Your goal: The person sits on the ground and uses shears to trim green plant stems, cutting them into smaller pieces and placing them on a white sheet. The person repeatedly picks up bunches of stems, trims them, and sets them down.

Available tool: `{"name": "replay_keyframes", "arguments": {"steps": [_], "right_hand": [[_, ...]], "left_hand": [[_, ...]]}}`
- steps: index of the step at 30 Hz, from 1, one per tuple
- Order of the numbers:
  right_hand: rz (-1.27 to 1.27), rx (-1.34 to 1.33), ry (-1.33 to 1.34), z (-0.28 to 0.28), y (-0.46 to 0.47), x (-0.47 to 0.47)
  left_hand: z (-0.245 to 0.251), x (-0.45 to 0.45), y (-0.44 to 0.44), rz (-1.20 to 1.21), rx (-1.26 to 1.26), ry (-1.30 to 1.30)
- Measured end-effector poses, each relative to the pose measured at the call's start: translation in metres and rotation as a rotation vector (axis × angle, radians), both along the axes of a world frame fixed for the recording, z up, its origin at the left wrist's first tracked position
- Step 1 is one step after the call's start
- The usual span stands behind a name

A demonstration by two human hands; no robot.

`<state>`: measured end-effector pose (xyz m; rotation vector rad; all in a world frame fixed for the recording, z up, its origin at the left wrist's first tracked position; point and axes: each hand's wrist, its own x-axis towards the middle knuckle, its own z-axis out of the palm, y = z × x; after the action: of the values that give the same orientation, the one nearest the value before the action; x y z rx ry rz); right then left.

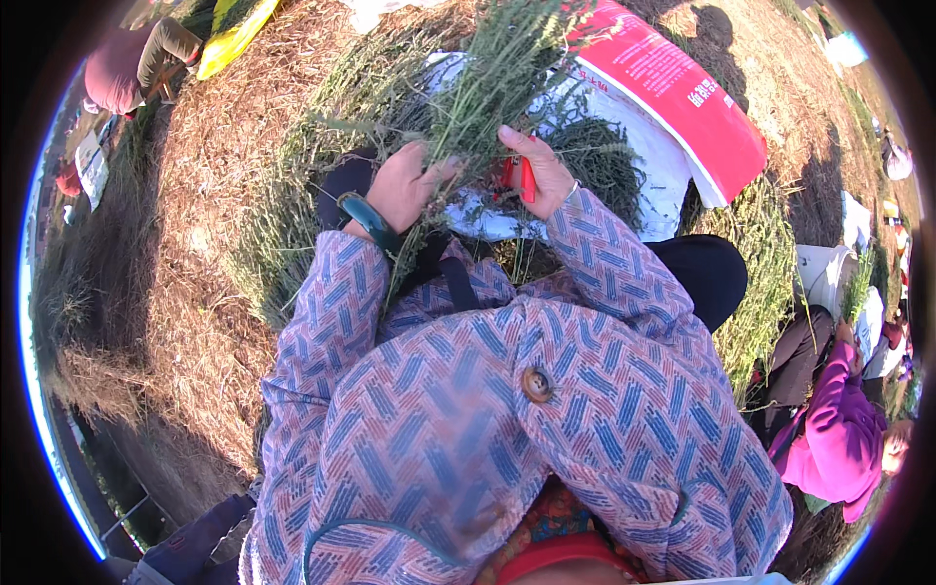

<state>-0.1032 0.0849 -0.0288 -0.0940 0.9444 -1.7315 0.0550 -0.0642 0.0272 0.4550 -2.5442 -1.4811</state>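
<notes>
My left hand (pixel 401 184), with a dark green bangle at its wrist, grips a bunch of leafy green herb stems (pixel 479 95) that points up and away from me. In my right hand (pixel 542 170) is a small red hand tool (pixel 521 179); my fingers hide part of it, so its exact kind is unclear. The tool is just right of the stems. Beneath both hands lies a white woven sack (pixel 662 194), with a heap of cut dark green sprigs (pixel 596 161) on it.
A red printed sack panel (pixel 665 88) bearing writing covers the far right. Piled cut stems (pixel 285 219) flank me on the left, with more stems (pixel 757 270) on the right. One person in purple (pixel 833 431) sits at right; another person (pixel 121 69) is at upper left, near a yellow sheet (pixel 238 40).
</notes>
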Motion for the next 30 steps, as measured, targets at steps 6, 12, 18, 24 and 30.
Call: {"name": "replay_keyframes", "arguments": {"steps": [6, 12, 18, 24, 30], "right_hand": [[-0.324, 0.008, 0.071, -0.033, 0.009, -0.009], [-0.135, -0.105, 0.256, -0.052, 0.023, -0.042], [-0.177, 0.055, 0.111, -0.043, 0.018, -0.049], [-0.269, 0.075, 0.390, -0.024, 0.012, -0.023], [-0.161, 0.056, 0.309, 0.012, 0.013, -0.019]], "left_hand": [[0.012, -0.001, 0.043, 0.106, -0.557, 0.062], [0.018, 0.021, 0.031, 0.149, -0.363, -0.072], [0.003, 0.023, 0.005, 0.400, 0.549, 0.168], [0.018, 0.037, 0.015, 0.060, -0.115, -0.193], [0.010, 0.027, 0.019, 0.061, 0.493, -0.141]]}}
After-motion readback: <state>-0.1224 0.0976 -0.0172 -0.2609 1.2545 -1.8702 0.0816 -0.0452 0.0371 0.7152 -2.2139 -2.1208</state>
